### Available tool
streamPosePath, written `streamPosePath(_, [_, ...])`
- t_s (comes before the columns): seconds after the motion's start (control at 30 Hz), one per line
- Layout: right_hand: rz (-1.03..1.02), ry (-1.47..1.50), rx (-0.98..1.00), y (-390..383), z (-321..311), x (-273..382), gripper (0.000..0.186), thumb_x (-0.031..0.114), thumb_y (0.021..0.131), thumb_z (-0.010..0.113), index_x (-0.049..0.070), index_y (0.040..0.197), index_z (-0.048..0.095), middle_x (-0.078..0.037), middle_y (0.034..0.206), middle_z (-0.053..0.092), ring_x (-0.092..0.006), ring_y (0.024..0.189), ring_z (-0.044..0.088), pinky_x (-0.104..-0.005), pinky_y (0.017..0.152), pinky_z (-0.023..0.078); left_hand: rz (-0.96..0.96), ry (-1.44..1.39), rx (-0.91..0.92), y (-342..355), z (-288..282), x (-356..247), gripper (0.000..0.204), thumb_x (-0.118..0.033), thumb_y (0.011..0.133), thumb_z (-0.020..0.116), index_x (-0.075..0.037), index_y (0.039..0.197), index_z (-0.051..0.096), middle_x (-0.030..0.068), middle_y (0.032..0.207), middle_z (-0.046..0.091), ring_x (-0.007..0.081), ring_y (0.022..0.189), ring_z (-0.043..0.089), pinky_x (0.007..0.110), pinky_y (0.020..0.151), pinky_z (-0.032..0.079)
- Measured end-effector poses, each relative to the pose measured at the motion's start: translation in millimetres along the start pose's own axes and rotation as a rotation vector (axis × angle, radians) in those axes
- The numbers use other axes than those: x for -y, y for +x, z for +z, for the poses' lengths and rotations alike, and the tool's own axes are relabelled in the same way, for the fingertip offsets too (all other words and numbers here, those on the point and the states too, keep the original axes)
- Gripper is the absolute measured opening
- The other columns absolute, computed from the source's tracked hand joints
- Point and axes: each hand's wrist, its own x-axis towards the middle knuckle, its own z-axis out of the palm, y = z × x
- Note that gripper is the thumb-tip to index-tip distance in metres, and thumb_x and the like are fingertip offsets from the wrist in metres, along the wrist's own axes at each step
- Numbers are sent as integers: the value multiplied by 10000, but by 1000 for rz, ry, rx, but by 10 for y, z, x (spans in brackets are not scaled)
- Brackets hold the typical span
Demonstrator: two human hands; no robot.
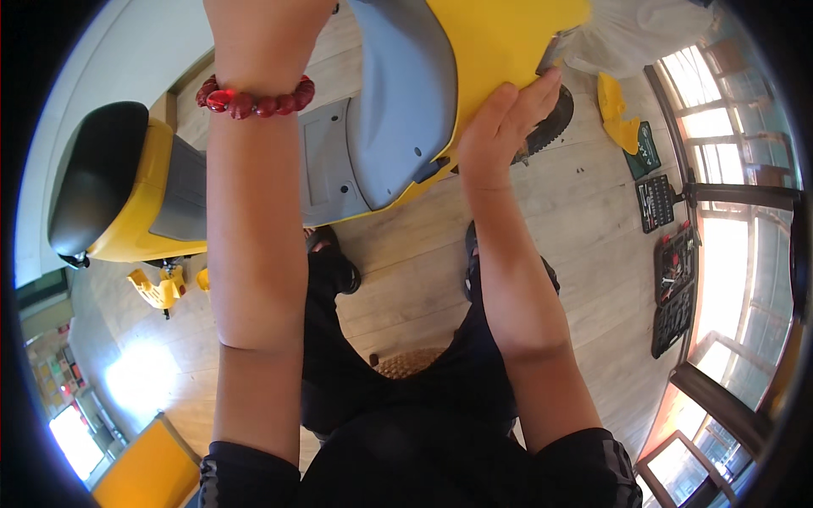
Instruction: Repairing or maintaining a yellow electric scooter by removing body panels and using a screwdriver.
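Observation:
A yellow scooter with a grey floorboard (326, 152) and a black seat (97, 169) lies across the upper view. My right hand (508, 123) lies on its yellow front panel (483, 38), fingers extended toward a dark slot at the panel's right edge. My left hand (267, 30), with a red bead bracelet at the wrist, reaches past the top edge above the grey inner panel (398, 85); its fingers are out of sight, so what it touches cannot be told.
Loose yellow parts (157, 288) lie left; another (618, 110) lies right beside open tool cases (673, 267) along a windowed wall. A wheel (550, 123) shows under the scooter. A woven seat (411, 364) is beneath me, an orange object (144, 466) lower left, a whitish bag (635, 34) upper right.

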Motion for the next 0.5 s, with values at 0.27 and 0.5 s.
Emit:
streamPosePath(0.27, [490,757,408,140,-432,42,1034,121,718,702,-10,1340,-114,-172,1295,333,-265,1207,329,-359,1000,277,48,-71,105,-34,53,32,246,-136,810,579,60,957,557,73,855,616,112,744,565,222,674,444])
streamPosePath(0.5, [383,544,502,180,-405,-3,1027,-46,563,734,14,1298,19,-108,1133,434,-191,1056,453,-304,884,418,57,-90,93,-35,23,50,249,-120,817,562,64,984,557,77,886,612,121,788,559,234,721,431])
